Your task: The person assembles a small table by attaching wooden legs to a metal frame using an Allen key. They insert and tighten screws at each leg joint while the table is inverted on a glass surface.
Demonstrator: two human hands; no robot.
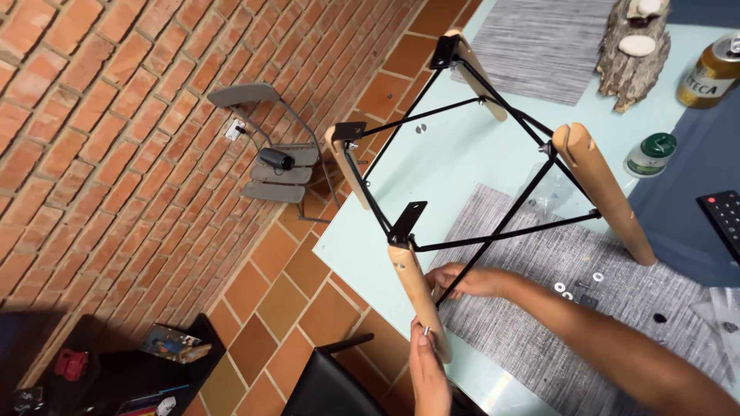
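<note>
Head view: looking down at a chair base flipped legs-up on a pale glass table (462,154).
Wooden leg: nearest leg (418,299) of the base, sits at the table's near edge, right under both hands.
Leg's long axis: runs from the black bracket (406,222) at its top end down toward the camera, tilted a bit to the right at the bottom.
Left hand: left hand (428,371) comes up from the bottom edge, fingers closed around the leg's lower end, looks like a small metal bit, maybe a screw or tool tip, is poking out by the fingertips; too small to be sure.
Right hand: right hand (462,281) reaches in from the right, fingers curled at the black rod (501,231) just beside the leg; can't tell if it's really gripping or just steadying.
Which is nearer: both touch or nearly touch the leg, left at the bottom end, right around the middle.
Frame: black metal frame (462,139) ties all four legs together.
Nearby: washers (578,286) on the grey placemat (539,339), well right of the hands.
Further out: green lid jar (650,155), can (711,71), remote (724,219).
</note>
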